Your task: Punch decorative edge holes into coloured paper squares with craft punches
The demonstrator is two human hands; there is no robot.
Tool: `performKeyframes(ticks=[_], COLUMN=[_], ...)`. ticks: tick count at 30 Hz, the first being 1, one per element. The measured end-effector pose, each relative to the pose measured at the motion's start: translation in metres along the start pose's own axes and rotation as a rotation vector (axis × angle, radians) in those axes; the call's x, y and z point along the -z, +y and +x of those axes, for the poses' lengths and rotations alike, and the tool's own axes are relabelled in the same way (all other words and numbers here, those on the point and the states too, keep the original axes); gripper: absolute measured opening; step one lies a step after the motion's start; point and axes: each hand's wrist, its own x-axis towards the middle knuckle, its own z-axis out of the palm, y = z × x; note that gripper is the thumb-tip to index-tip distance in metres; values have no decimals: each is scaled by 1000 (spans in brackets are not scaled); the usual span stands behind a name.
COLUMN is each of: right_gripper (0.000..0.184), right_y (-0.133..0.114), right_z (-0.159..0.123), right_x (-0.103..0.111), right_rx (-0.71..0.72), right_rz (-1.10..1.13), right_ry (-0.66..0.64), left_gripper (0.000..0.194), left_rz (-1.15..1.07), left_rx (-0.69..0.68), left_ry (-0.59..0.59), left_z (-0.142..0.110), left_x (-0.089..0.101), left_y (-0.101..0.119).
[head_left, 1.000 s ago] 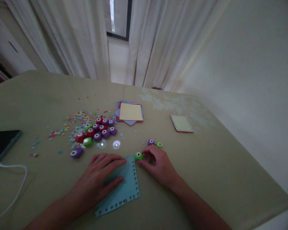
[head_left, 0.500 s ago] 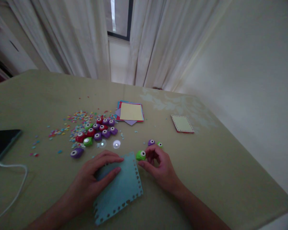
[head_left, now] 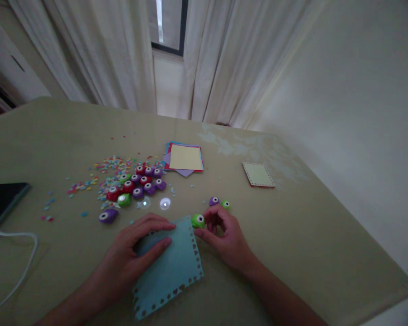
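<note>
Bench (head_left: 309, 253) around the paper stack (head_left: 186, 158)
Confetti (head_left: 114, 164) and clustered punches (head_left: 146, 180) lie left of it, the tablet (head_left: 3, 199) farther left, the card (head_left: 259, 174) right, the sheet (head_left: 173, 267) in front, curtains (head_left: 122, 59) behind.

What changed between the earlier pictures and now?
The blue sheet turned slightly counterclockwise; the left hand's thumb drew nearer its fingers. The green punch tipped away from the sheet, then back. The right hand kept hold of it. The loose punches and the paper stack stayed put.
</note>
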Motion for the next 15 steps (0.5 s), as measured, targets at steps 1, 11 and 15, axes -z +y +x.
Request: performKeyframes(ticks=[1,11,15], right_gripper=[37,36,35], right_y=[0,2,2], right_z=[0,-1,-1], right_x=[0,0,0], right_rx=[0,6,5], right_rz=[3,18,11], right_ry=[-3,-8,21], left_gripper=[20,21,20], left_rz=[4,6,-2], left_rx=[1,5,12], left_ry=[2,14,16], left_z=[0,2,1], left_x=[0,0,0], left_y=[1,1,2])
